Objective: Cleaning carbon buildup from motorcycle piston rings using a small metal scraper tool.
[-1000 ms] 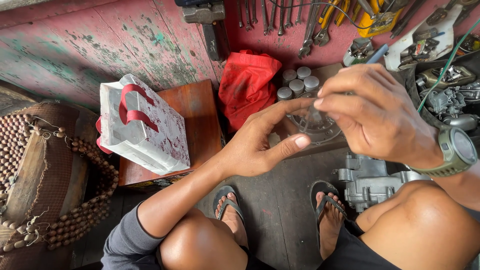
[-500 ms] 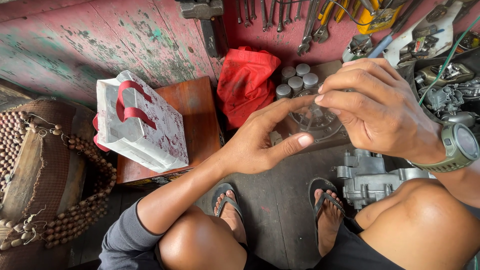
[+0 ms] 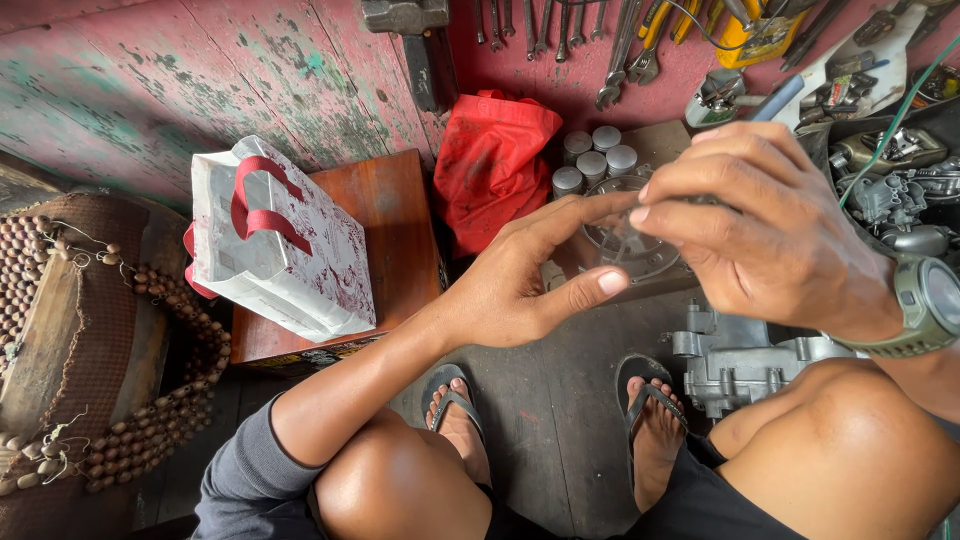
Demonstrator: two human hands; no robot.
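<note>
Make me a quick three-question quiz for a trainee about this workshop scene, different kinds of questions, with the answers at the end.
1. True or false: the white bag with red handles lies on the floor between the sandalled feet.
2. Multiple choice: what sits directly beneath the fingertips of the left hand and right hand? A) a round ribbed metal part B) a wooden bowl C) a coil of rope
3. Fill in: the wristwatch is worn on the ___ wrist.

Key
1. False: it rests on the reddish wooden stool.
2. A. Whether the fingers touch it cannot be told.
3. Right.
</note>
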